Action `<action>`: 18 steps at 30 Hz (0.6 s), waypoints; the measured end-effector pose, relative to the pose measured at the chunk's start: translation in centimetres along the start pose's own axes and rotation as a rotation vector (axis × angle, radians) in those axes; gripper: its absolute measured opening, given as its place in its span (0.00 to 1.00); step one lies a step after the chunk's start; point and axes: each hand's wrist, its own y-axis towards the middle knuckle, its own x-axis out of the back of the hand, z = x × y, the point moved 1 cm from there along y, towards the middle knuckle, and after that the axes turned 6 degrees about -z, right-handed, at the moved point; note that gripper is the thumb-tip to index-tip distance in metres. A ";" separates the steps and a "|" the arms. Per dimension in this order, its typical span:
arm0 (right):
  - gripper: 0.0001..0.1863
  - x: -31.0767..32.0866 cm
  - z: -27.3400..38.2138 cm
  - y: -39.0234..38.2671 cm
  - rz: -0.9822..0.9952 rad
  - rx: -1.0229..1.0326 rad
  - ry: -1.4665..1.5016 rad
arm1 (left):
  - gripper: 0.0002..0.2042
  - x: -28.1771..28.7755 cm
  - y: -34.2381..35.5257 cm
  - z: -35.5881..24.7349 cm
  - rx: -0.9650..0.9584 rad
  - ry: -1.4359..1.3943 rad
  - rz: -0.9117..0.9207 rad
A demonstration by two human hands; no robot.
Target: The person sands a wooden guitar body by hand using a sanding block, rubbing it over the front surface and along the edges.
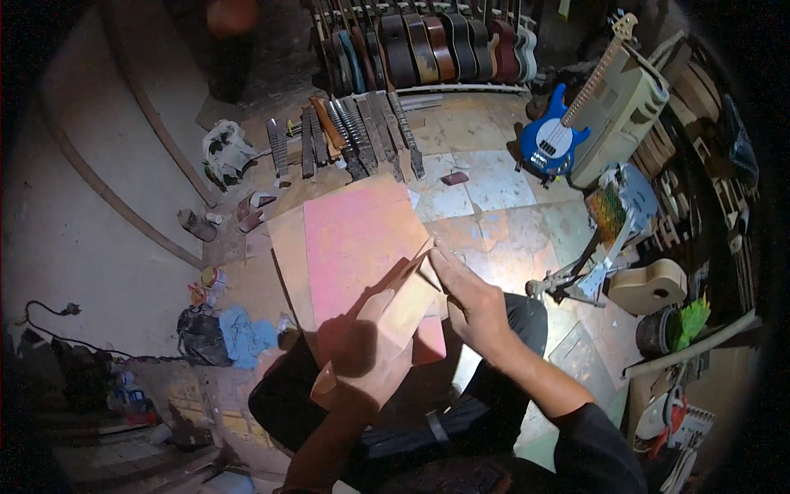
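Over my lap I hold a pale, angular piece of wood (409, 310), tilted with its far end up and to the right. My left hand (362, 350) is closed around its near part, in shadow. At the far end my right hand (471, 298) is closed against the wood, its fingers pressed together near the tip. Whether a thin sheet lies under those fingers I cannot tell. Beneath the piece, a flat board with a pink-stained face (354, 239) rests in front of me and reaches to my legs.
Guitar necks (354, 132) lie in a row on the floor ahead, before a rack of guitar bodies (436, 49). A blue bass guitar (550, 146) leans at the right, near an unfinished acoustic body (650, 286). A blue cloth (247, 336) and black bag (203, 333) lie left.
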 end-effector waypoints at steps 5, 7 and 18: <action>0.34 0.5 3.4 -1.3 0.025 0.127 0.113 | 0.35 -0.6 0.5 -1.0 0.017 -0.114 0.005; 0.34 0.9 0.0 -0.6 0.053 0.110 -0.055 | 0.35 -0.9 0.4 -1.4 0.076 -0.062 0.055; 0.37 0.5 -0.1 0.4 -0.047 0.024 -0.033 | 0.36 -0.9 1.2 -2.9 0.141 0.023 0.154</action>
